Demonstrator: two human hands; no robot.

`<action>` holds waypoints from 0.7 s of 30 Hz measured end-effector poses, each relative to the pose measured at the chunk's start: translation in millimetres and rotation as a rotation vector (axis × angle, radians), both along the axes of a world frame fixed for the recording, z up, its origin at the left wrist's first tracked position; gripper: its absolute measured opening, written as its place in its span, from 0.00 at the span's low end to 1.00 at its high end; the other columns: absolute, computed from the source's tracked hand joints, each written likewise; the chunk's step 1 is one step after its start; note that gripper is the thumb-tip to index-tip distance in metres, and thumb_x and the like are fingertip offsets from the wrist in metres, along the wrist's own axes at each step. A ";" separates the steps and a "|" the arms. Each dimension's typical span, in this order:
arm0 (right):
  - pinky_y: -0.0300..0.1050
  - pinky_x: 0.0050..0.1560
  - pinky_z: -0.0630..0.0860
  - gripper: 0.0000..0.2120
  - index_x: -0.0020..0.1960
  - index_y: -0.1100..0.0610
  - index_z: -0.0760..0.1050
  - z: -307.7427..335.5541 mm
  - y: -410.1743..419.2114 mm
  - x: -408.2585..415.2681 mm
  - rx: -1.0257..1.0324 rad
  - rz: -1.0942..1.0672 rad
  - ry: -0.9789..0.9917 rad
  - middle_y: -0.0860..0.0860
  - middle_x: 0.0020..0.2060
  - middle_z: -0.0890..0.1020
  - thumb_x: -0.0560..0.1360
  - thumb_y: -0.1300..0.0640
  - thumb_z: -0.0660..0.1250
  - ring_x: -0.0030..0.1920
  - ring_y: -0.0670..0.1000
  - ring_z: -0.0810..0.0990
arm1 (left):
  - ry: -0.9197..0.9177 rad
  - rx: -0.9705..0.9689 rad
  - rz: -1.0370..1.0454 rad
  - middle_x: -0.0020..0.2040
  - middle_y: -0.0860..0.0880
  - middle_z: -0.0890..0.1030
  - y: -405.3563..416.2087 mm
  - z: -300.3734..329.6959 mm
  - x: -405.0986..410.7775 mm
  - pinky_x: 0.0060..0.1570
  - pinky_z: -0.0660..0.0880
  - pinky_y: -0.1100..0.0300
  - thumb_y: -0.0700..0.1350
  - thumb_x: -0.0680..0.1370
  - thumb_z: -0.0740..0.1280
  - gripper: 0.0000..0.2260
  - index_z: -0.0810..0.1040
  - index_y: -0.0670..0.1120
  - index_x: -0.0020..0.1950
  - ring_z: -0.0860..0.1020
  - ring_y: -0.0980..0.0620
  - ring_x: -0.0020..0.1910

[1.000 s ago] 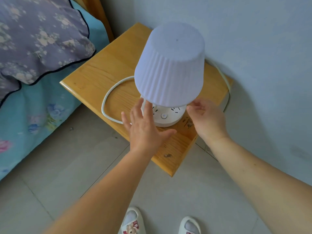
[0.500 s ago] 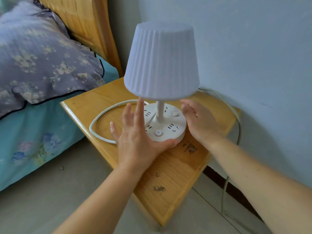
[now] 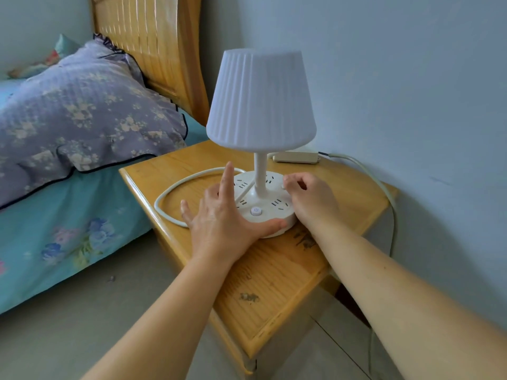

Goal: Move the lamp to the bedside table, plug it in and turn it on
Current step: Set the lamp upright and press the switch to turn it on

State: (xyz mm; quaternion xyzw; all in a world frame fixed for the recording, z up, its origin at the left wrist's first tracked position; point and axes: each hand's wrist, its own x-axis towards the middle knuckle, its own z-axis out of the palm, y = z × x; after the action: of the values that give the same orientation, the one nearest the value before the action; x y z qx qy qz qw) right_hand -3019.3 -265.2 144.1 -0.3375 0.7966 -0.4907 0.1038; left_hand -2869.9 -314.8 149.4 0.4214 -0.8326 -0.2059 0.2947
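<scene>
A white lamp with a ribbed shade point(image 3: 260, 100) stands upright on the wooden bedside table point(image 3: 274, 275). Its round base point(image 3: 270, 212) carries sockets and a front power button point(image 3: 256, 210). My left hand point(image 3: 222, 218) lies flat against the base's left and front rim, thumb along the front edge, fingers spread. My right hand point(image 3: 310, 198) rests on the base's right side with its fingers curled at a small button there. The lamp's white cord point(image 3: 175, 187) loops on the table to the left. The shade is not lit.
A beige power strip point(image 3: 296, 157) lies at the table's back against the wall, its grey cable point(image 3: 389, 204) running down the right side. A bed with a teal sheet point(image 3: 55, 231), a floral pillow point(image 3: 82, 119) and a wooden headboard point(image 3: 159, 50) is on the left.
My view has dropped lower and closer, so the lamp's stem and base now show. Both hands have settled onto the base, the right fingers curling on its right side.
</scene>
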 end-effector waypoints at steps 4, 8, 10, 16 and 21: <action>0.50 0.49 0.75 0.12 0.51 0.46 0.75 -1.8 -2.2 -1.2 0.009 -0.027 -0.017 0.45 0.49 0.80 0.72 0.44 0.59 0.49 0.49 0.77 | 0.008 0.001 -0.005 0.68 0.48 0.68 -0.3 0.5 -0.1 0.70 0.42 0.39 0.79 0.49 0.57 0.56 0.44 0.60 0.72 0.63 0.49 0.68; 0.51 0.50 0.76 0.09 0.49 0.45 0.74 -2.9 -1.8 -1.3 0.004 -0.024 -0.038 0.43 0.47 0.80 0.71 0.44 0.60 0.48 0.48 0.78 | 0.004 -0.005 -0.017 0.67 0.48 0.67 -0.1 0.3 0.1 0.70 0.42 0.39 0.79 0.47 0.54 0.56 0.44 0.59 0.72 0.63 0.49 0.68; 0.53 0.51 0.76 0.09 0.48 0.45 0.74 -2.6 -3.0 -1.0 -0.007 -0.025 -0.068 0.43 0.46 0.80 0.70 0.45 0.61 0.48 0.48 0.78 | 0.006 -0.004 -0.015 0.67 0.48 0.68 -0.5 0.3 0.3 0.70 0.42 0.39 0.79 0.47 0.53 0.57 0.45 0.59 0.72 0.63 0.49 0.68; 0.54 0.51 0.77 0.08 0.46 0.46 0.75 -0.5 -5.5 -1.2 -0.028 -0.046 -0.137 0.41 0.42 0.79 0.68 0.47 0.63 0.45 0.47 0.78 | 0.004 -0.007 -0.021 0.66 0.48 0.68 -0.7 0.2 0.3 0.70 0.43 0.38 0.79 0.48 0.54 0.56 0.46 0.58 0.72 0.64 0.49 0.67; 0.54 0.52 0.77 0.07 0.45 0.45 0.75 0.9 -5.4 -0.4 -0.037 -0.045 -0.163 0.40 0.41 0.78 0.68 0.48 0.64 0.44 0.46 0.78 | 0.002 -0.001 -0.026 0.67 0.48 0.68 -0.4 0.4 0.6 0.70 0.42 0.38 0.79 0.49 0.56 0.56 0.47 0.58 0.72 0.63 0.49 0.68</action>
State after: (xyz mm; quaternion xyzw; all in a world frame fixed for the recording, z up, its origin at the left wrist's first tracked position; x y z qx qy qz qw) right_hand -3019.7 -270.6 145.0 -0.2803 0.7836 -0.5335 0.1509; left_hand -2869.3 -315.2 149.8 0.4101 -0.8378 -0.2096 0.2932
